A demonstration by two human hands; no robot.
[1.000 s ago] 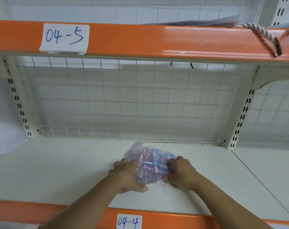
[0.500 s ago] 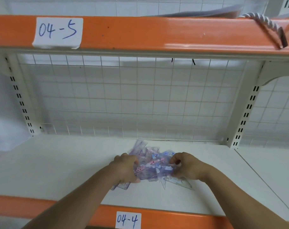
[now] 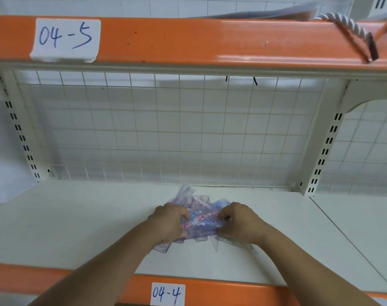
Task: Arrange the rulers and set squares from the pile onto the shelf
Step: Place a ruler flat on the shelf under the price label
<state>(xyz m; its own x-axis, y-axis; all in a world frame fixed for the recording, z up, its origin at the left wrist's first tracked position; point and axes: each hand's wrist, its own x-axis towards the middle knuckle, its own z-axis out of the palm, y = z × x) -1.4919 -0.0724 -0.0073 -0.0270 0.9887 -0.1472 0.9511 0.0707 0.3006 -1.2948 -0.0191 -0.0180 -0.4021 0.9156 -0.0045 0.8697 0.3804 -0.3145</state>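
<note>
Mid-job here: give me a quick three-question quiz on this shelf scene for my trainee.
1. True or false: the left hand and the right hand both grip the pile of rulers and set squares.
2. The label on the front beam of the pile's shelf reads: A 04-5, B 04-4, C 04-3.
3. Fill in: the back panel behind the shelf is a white wire ____.
Key: 1 true; 2 B; 3 grid.

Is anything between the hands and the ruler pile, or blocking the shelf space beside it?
Nothing visible does. The left hand and right hand grip the pile of rulers and set squares directly. It lies on the white shelf, and no other item shows on the surface to either side.
</note>
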